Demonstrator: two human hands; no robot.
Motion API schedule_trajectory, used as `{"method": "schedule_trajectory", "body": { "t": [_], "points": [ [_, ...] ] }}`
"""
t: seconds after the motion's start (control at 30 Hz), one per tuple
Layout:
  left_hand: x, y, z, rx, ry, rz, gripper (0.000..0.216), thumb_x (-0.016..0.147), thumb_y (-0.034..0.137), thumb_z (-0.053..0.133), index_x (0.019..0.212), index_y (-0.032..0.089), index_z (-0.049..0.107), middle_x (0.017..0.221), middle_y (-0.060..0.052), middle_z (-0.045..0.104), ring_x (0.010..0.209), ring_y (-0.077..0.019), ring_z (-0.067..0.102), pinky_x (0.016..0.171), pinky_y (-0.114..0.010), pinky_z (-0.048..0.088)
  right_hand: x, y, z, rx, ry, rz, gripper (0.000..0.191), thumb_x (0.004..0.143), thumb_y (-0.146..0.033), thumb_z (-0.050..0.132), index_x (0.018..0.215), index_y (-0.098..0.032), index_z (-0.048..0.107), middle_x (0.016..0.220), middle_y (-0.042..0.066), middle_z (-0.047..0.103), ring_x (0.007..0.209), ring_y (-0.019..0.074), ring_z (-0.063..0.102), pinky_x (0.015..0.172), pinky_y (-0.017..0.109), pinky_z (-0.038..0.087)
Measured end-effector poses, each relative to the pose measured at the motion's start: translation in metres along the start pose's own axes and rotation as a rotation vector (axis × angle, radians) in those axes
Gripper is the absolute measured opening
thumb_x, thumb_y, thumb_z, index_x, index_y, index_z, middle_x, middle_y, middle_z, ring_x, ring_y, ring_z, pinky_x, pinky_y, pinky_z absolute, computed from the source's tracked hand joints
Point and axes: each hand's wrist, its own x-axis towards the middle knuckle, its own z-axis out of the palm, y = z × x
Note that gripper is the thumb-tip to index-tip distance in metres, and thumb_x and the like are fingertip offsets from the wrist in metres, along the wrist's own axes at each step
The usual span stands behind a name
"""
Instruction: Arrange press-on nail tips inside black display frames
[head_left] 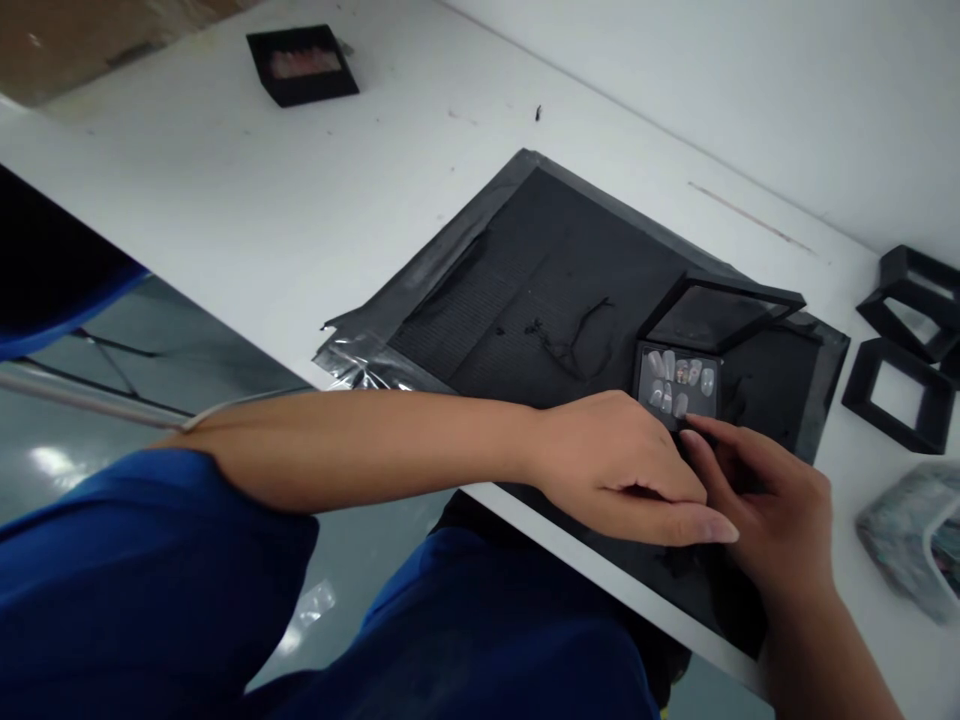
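A small black box (640, 385) stands open on the dark mat, its windowed lid (705, 318) tilted up at the back. Several glossy false nails (682, 371) lie in rows inside, pale and clear, some with decoration. My right hand (780, 500) reaches in from the lower right. Its thumb and index fingertip come together at the box's front, at a false nail (681, 405) in the lowest row. My left hand (630, 465) lies palm down across the front of the box, thumb stretched toward my right hand; its other fingers are hidden beneath it.
The black mat (480, 320), with shiny tape edges and dark scraps (574, 345), covers part of the white table (247, 220). Black frames (900, 395) and a crinkled clear bag (896, 535) lie at right. Another black box (319, 92) with pinkish contents sits at far left.
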Motion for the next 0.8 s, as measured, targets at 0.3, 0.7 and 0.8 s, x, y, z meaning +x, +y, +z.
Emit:
{"method": "schedule_trajectory", "body": {
  "t": [0.3,0.7,0.8],
  "points": [
    [0.001,0.000,-0.001,0.087,0.102,-0.011,0.051,0.099,0.036,0.048,0.051,0.017,0.042,0.047,0.004,0.044,0.048,-0.0075,0.039,0.050,-0.028,0.029,0.000,-0.004,-0.001,-0.060,-0.054,0.083,0.038,0.091,-0.050,0.060,0.116,-0.024,0.073,0.058,-0.006,0.055,0.047,0.0081,0.052,0.049,0.022,0.042],
    [0.006,-0.002,-0.021,0.210,0.535,-0.074,0.053,0.097,0.029,0.052,0.049,0.014,0.034,0.047,0.007,0.027,0.045,-0.0031,0.026,0.047,-0.024,0.021,-0.001,-0.006,0.003,-0.121,-0.029,0.092,0.037,0.092,-0.052,0.059,0.118,-0.028,0.071,0.057,-0.008,0.050,0.047,0.0064,0.049,0.048,0.020,0.038],
    [0.007,-0.002,-0.028,0.225,0.596,-0.062,0.053,0.097,0.027,0.051,0.049,0.014,0.032,0.048,0.007,0.025,0.046,-0.0028,0.024,0.049,-0.024,0.019,-0.004,-0.007,0.003,-0.094,0.007,0.085,0.035,0.093,-0.049,0.061,0.117,-0.027,0.072,0.057,-0.008,0.049,0.046,0.0060,0.046,0.049,0.020,0.039]
  ]
}}
